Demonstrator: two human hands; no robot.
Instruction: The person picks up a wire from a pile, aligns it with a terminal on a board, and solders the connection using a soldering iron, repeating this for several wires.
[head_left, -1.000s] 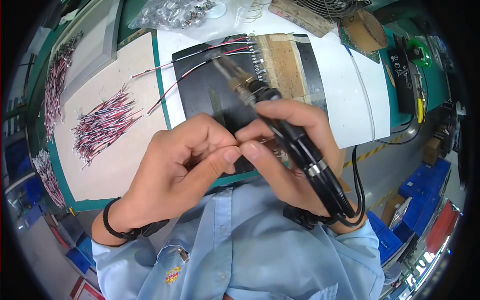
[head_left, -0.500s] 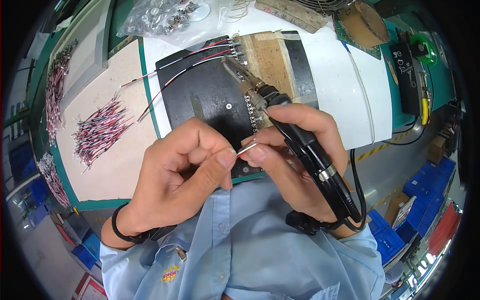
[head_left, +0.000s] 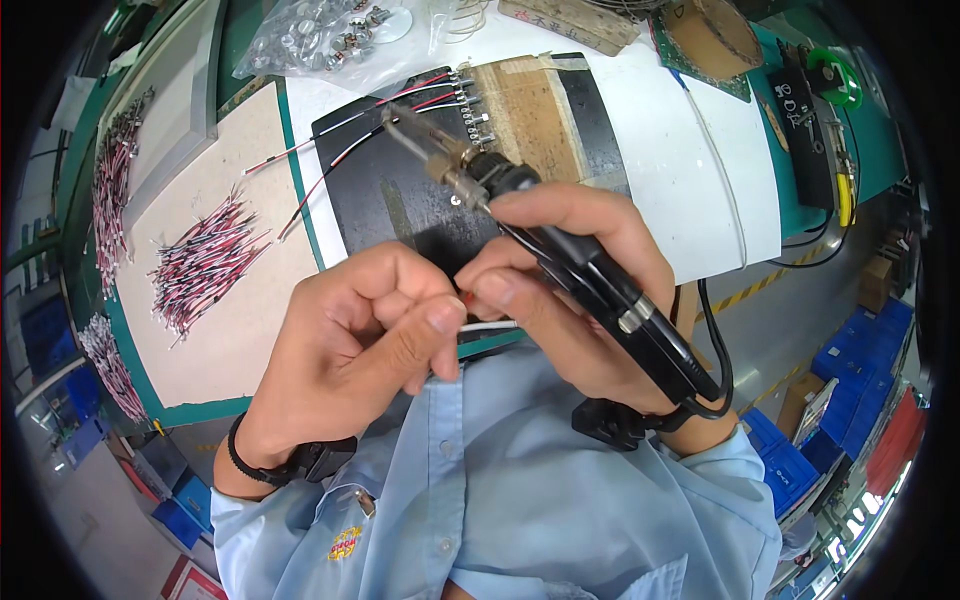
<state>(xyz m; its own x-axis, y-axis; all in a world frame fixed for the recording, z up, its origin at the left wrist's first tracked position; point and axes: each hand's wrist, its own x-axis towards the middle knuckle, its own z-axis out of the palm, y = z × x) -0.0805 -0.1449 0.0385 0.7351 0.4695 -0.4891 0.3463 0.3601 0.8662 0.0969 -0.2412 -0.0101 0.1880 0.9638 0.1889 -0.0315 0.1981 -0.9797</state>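
My right hand (head_left: 600, 265) is wrapped round a black soldering iron (head_left: 588, 272) with a metal front end, its tip pointing up and left over a black board (head_left: 365, 210). The thumb and forefinger of the same hand also pinch a thin red and white wire (head_left: 487, 326). My left hand (head_left: 355, 345) is closed in a pinch at the wire's other side, close to the right fingertips. Small metal parts (head_left: 470, 115) stand in a row along the board's wooden strip (head_left: 525, 110). Red, black and white wires (head_left: 345, 155) run left from the uppermost parts. My hands hide the row's near end.
A heap of short wires (head_left: 208, 262) lies on a pale sheet at the left, with more bundles (head_left: 118, 190) beyond it. A plastic bag of metal parts (head_left: 320, 38) sits at the back. On the right are a cardboard-coloured ring (head_left: 710, 38) and a black device (head_left: 808, 145).
The soldering iron has swung left with my right hand, its tip moving away from the row of parts. The wire has turned between my fingers, its white length now below them.
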